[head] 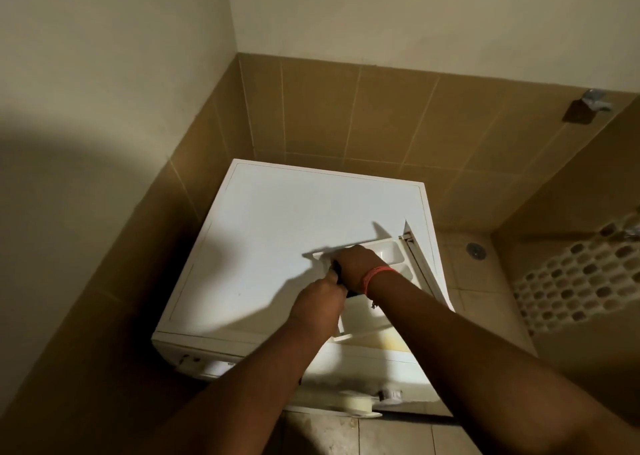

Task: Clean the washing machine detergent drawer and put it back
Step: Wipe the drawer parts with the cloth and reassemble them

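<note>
Both my hands work on the detergent drawer [388, 252] lying on the washing machine [277, 233]: right hand [356, 264] curls over its left end, left hand [320, 299] pinches something small and dark. It looks like light, stiff, slippery plastic; best gripped by its side walls.

A home bathroom or wash corner is showing here. A white washing machine [294, 247] is sitting in the corner, with tan wall tiles [363, 119] running behind it below plain painted wall. To its right, a floor drain [476, 250] is lying in pale floor tiles, beside a pebble-mosaic strip [575, 281].
</note>
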